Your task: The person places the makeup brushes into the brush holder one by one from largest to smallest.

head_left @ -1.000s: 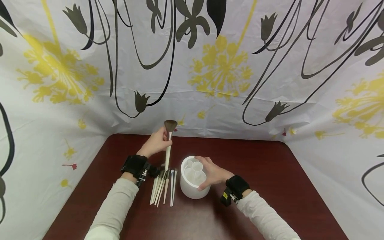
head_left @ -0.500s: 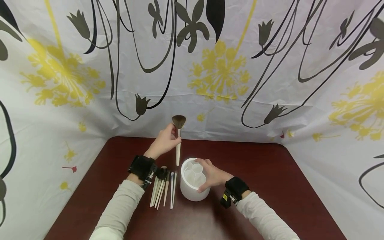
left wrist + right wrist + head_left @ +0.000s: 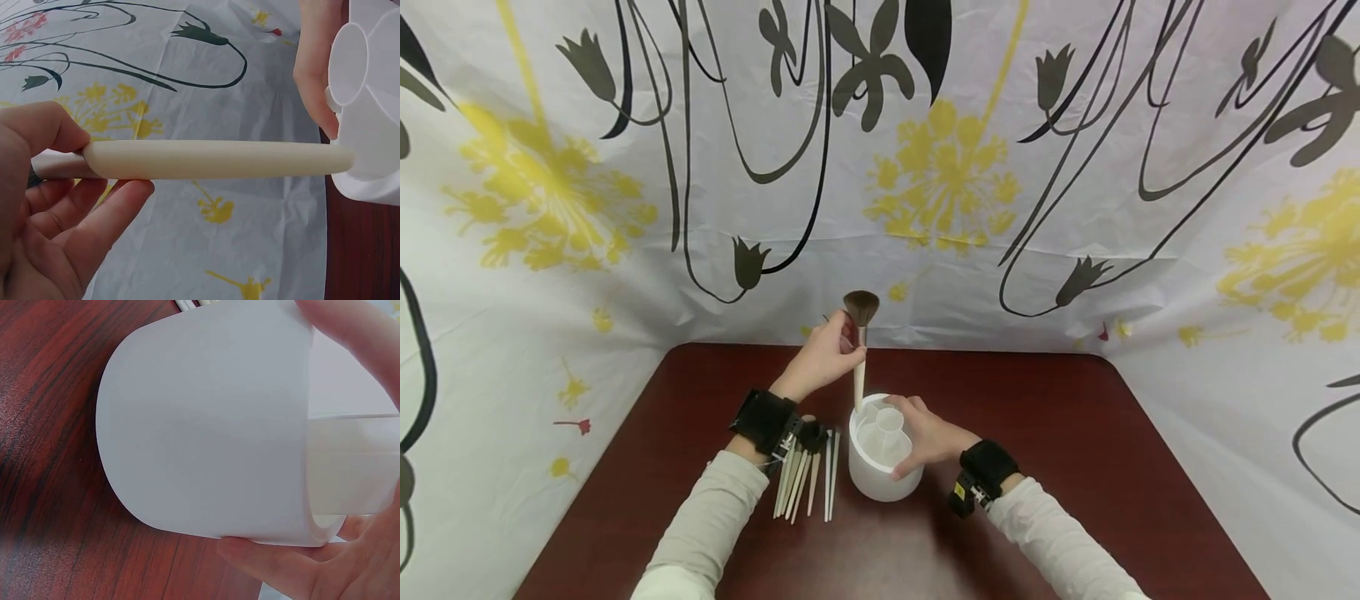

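Observation:
My left hand pinches a large makeup brush near its metal collar. Its fluffy brown bristles point up, and its cream handle hangs down with the end at the left rim of a white round brush holder. In the left wrist view the tapered handle reaches across to the holder's opening. Around the holder's rim and side curls my right hand, thumb and fingers on opposite sides. Dividers and a central round tube show inside the holder, which stands upright.
Several slimmer makeup brushes with pale handles lie side by side left of the holder, partly under the left wrist camera. The dark red wooden table meets a flower-printed cloth behind and at the sides.
My left hand has carried the makeup brush to the right, from above the lying brushes to the holder's rim. The right hand has kept its grip on the holder.

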